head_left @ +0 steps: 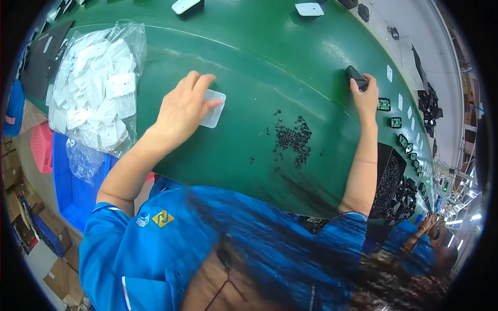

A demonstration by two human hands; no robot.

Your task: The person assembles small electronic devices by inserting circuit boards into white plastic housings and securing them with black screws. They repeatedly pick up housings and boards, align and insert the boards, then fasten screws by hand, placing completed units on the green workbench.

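My left hand (180,110) is open over the green table, thumb and fingers apart. Partly beneath its thumb lies a translucent white plastic plate (211,120) with rounded corners; whether the thumb touches it I cannot tell. Out to the right, my right hand (367,96) grips a small black plastic housing (354,75) between thumb and fingers, at the table surface. Between my two arms sits a loose pile of small black screws (294,137), with a few strays around it.
A clear bag (93,85) of white plates lies at left, above a blue bin (72,199). Housings with white tops (309,9) stand at the far edge. Along the right run green circuit boards in black housings (396,123). A black tray (385,171) holds small dark parts. Another person (415,243) sits lower right.
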